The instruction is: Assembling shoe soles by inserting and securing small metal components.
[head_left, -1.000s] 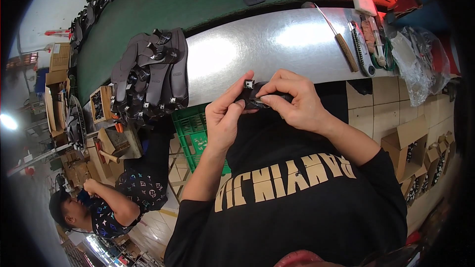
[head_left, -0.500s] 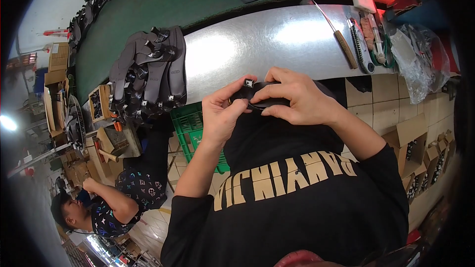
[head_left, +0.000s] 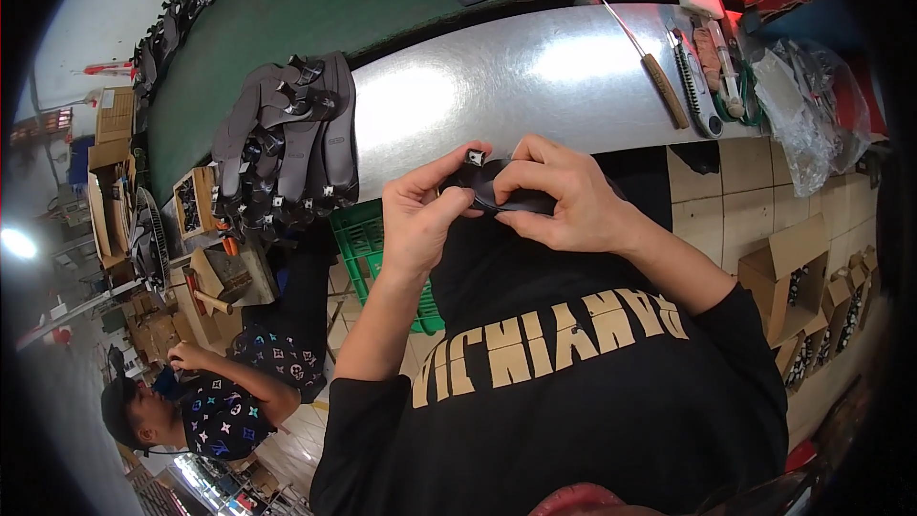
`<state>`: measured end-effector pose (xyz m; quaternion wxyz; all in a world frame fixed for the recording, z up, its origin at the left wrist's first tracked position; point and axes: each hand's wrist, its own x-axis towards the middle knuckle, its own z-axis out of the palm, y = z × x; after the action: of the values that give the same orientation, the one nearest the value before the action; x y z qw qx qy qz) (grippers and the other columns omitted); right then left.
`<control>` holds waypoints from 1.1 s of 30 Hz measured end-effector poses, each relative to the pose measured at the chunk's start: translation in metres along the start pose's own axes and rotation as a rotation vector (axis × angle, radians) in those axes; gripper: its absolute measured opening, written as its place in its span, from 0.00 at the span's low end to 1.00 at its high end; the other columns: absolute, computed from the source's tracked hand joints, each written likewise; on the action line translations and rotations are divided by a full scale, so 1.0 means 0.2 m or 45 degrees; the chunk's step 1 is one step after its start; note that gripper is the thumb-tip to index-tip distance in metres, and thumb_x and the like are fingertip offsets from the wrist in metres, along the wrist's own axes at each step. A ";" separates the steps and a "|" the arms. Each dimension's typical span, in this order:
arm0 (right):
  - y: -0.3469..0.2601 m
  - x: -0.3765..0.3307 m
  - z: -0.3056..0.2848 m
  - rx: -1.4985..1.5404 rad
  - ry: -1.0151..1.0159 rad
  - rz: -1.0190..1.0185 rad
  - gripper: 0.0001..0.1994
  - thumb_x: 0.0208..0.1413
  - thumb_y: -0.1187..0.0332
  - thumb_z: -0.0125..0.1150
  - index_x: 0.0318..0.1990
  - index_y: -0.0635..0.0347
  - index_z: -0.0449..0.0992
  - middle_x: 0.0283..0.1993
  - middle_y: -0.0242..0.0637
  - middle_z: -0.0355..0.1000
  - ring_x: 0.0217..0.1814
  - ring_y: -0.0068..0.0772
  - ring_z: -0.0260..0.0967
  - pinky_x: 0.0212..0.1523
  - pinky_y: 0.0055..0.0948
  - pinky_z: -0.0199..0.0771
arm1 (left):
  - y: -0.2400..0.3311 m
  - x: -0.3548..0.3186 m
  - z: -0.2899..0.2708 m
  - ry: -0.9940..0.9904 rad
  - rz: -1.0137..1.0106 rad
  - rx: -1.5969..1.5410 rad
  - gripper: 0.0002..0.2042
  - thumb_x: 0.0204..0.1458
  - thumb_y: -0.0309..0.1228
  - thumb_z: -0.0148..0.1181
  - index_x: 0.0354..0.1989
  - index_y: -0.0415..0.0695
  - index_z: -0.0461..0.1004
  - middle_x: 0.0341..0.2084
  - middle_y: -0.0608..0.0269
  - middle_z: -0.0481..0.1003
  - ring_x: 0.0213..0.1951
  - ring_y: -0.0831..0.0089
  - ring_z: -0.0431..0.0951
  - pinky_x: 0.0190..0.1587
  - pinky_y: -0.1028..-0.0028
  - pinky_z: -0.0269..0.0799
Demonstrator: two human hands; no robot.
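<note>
Both of my hands grip one black sandal sole (head_left: 497, 187) with a strap and a small metal buckle, held close to my chest just below the edge of the shiny metal worktable (head_left: 497, 86). My left hand (head_left: 420, 215) pinches its left end near the buckle. My right hand (head_left: 564, 201) wraps over its right part, fingers curled on top. Most of the sole is hidden under my fingers.
A stack of black sandals (head_left: 287, 148) lies on the table's left end. A wooden-handled tool (head_left: 659, 76), a brush (head_left: 695, 81) and a plastic bag (head_left: 802, 110) lie at the right. A green crate (head_left: 368, 244) sits below. Another person (head_left: 210, 401) works at lower left. Cardboard boxes (head_left: 793, 268) stand right.
My hands have kept hold of the sole and shifted slightly, the fingers working along the strap near the buckle. The other person has lowered a little in the picture.
</note>
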<state>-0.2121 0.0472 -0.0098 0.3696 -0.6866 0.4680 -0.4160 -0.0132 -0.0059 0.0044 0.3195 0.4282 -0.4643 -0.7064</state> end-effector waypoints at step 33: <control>0.05 -0.04 0.06 -0.240 0.297 -0.079 0.10 0.45 0.74 0.70 0.28 0.61 0.71 0.22 0.38 0.70 0.22 0.38 0.69 0.24 0.29 0.67 | -0.07 -0.03 0.04 -0.087 -0.146 0.222 0.10 0.59 0.25 0.48 0.45 0.37 0.74 0.35 0.66 0.75 0.34 0.84 0.73 0.32 0.80 0.74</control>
<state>-0.2067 0.0529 -0.0256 0.2337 -0.6792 0.5233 -0.4584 -0.0181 0.0061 -0.0050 0.2239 0.4559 -0.5093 -0.6947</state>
